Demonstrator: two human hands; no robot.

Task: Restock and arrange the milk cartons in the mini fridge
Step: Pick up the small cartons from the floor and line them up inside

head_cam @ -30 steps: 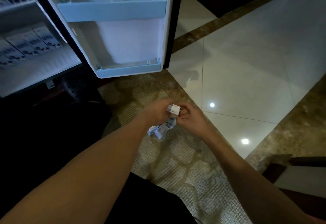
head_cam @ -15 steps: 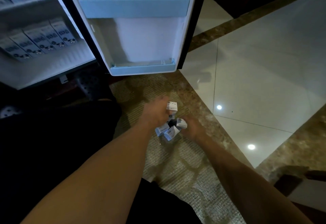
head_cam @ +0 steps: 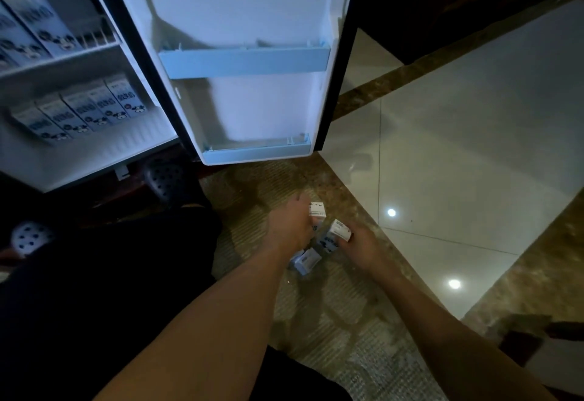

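Low over the patterned rug, my left hand [head_cam: 292, 228] grips a small white milk carton [head_cam: 317, 210]. Just right of it, my right hand [head_cam: 360, 247] holds a second carton [head_cam: 338, 230], tilted. Another carton or two [head_cam: 306, 261] lie on the rug beneath my hands. The mini fridge [head_cam: 94, 154] stands open at the upper left. A row of several cartons [head_cam: 85, 109] stands on its lower shelf, and more cartons [head_cam: 25, 30] fill the shelf above.
The open fridge door [head_cam: 246, 72] hangs just beyond my hands, with two pale blue rails and nothing on them. Dark perforated clogs [head_cam: 167, 176] sit below the fridge. Glossy white tiles [head_cam: 458, 135] spread to the right, and dark furniture [head_cam: 531, 340] is at the lower right.
My right hand has left the carton in my left hand, dropped to the pile and taken hold of a second carton. The view has tipped up, showing more of the fridge.
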